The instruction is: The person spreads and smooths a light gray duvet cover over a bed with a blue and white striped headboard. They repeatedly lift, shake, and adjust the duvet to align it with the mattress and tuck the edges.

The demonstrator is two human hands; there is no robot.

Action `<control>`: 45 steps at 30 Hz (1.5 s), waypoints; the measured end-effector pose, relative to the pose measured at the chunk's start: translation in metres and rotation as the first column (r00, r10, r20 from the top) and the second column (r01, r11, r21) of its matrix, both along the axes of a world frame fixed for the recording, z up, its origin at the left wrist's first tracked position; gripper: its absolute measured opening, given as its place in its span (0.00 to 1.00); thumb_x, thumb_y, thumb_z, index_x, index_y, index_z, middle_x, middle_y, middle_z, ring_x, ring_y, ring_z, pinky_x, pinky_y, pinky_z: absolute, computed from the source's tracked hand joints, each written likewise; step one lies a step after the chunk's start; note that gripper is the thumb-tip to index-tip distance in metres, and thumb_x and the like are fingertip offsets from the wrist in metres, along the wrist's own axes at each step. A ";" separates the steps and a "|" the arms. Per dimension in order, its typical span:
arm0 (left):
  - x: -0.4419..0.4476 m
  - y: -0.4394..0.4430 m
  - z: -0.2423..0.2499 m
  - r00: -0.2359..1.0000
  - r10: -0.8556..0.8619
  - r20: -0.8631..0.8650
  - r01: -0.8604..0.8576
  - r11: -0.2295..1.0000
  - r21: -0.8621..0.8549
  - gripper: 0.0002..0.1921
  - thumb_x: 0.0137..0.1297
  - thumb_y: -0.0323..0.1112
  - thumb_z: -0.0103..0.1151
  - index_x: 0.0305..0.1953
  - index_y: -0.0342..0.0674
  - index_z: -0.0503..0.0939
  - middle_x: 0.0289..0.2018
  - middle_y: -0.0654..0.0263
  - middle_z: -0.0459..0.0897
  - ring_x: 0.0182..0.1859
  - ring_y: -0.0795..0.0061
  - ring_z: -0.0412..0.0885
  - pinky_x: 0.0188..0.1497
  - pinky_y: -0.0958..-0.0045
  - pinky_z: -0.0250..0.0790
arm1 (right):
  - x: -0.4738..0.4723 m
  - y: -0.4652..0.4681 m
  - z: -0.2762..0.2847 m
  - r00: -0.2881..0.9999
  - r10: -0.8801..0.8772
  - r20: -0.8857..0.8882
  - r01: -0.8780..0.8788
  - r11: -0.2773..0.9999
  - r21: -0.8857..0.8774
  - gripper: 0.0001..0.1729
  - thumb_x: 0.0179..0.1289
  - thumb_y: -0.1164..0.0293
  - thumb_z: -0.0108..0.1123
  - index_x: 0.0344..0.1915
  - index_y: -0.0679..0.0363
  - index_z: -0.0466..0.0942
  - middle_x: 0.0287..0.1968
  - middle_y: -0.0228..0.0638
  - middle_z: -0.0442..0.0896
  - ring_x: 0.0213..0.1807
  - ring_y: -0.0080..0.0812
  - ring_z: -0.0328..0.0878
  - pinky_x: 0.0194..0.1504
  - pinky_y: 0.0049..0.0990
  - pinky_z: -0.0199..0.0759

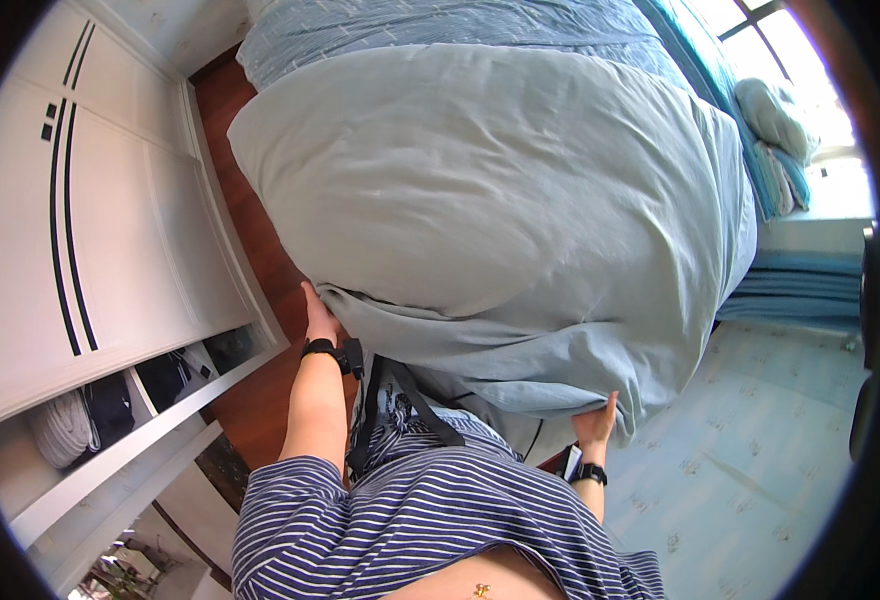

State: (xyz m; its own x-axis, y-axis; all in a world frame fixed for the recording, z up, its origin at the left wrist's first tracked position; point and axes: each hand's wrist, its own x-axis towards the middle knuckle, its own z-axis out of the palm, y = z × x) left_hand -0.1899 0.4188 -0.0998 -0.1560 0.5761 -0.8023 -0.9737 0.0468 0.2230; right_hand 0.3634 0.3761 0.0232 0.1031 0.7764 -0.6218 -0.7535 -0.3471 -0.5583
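A large pale grey-green duvet (447, 172) is spread over the bed in front of me, wrinkled, with folds along its near edge. My left hand (322, 311) is at the duvet's near left corner, its fingers partly under the cloth. At the near right edge, my right hand (596, 421) touches a hanging fold, thumb raised; the cloth hides its other fingers. Whether either hand grips the fabric is not clear. Both wrists wear black straps. Beyond the duvet lies blue patterned bedding (440, 22).
A white wardrobe (140, 210) with sliding doors stands at left, folded clothes (65, 427) on its shelf. Reddish wood floor (249, 172) runs between it and the bed. Right are a floral wall (717, 465), blue curtain (800, 294) and windowsill (837, 191) with folded textiles (781, 176).
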 end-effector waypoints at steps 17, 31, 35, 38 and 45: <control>-0.002 0.057 0.137 0.891 0.267 -0.368 -0.247 0.964 0.100 0.30 0.64 0.57 0.38 0.62 0.44 0.60 0.60 0.63 0.64 0.61 0.64 0.62 0.62 0.61 0.54 | 0.132 0.072 0.164 0.297 -0.505 0.810 0.569 0.775 0.275 0.35 0.62 0.49 0.50 0.59 0.66 0.63 0.58 0.40 0.68 0.58 0.37 0.63 0.60 0.37 0.55; -0.011 0.173 0.320 -0.830 -0.232 -0.507 -0.124 0.963 -0.238 0.39 0.50 0.39 0.62 0.60 0.35 0.54 0.58 0.50 0.61 0.59 0.53 0.63 0.59 0.56 0.58 | 0.180 0.070 0.222 -0.016 -0.646 0.763 0.280 0.730 0.623 0.32 0.63 0.55 0.49 0.60 0.66 0.61 0.58 0.46 0.67 0.58 0.40 0.65 0.58 0.34 0.59; 0.016 0.083 0.133 -0.252 -0.662 -0.705 0.426 0.579 -0.696 0.38 0.51 0.43 0.62 0.61 0.37 0.55 0.57 0.54 0.63 0.57 0.57 0.65 0.58 0.58 0.60 | 0.211 -0.021 0.096 0.534 -0.640 0.552 0.725 0.682 0.090 0.32 0.61 0.52 0.48 0.56 0.65 0.65 0.57 0.44 0.68 0.58 0.39 0.64 0.60 0.34 0.54; 0.016 0.064 0.085 0.410 -0.613 -0.675 0.600 0.739 -0.307 0.38 0.52 0.45 0.61 0.61 0.39 0.56 0.57 0.57 0.65 0.56 0.60 0.66 0.57 0.60 0.61 | 0.235 -0.048 0.107 0.230 -0.210 0.950 0.745 0.667 -0.032 0.43 0.59 0.43 0.45 0.59 0.70 0.59 0.59 0.45 0.66 0.60 0.38 0.62 0.60 0.34 0.53; 0.039 0.065 0.174 0.649 -0.529 -0.548 0.670 0.738 0.081 0.36 0.53 0.51 0.60 0.61 0.43 0.59 0.56 0.64 0.68 0.54 0.67 0.69 0.55 0.65 0.64 | 0.004 -0.042 0.018 0.806 -0.223 0.548 0.351 0.926 -0.140 0.41 0.58 0.43 0.50 0.64 0.57 0.57 0.64 0.30 0.62 0.64 0.37 0.56 0.64 0.38 0.47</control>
State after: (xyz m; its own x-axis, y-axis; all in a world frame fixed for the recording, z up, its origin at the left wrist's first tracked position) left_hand -0.1513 0.4841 0.0745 -0.0056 0.8440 -0.5364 -0.5197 0.4558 0.7226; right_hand 0.3670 0.3345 0.0408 0.6518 0.5058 -0.5651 -0.4634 -0.3242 -0.8247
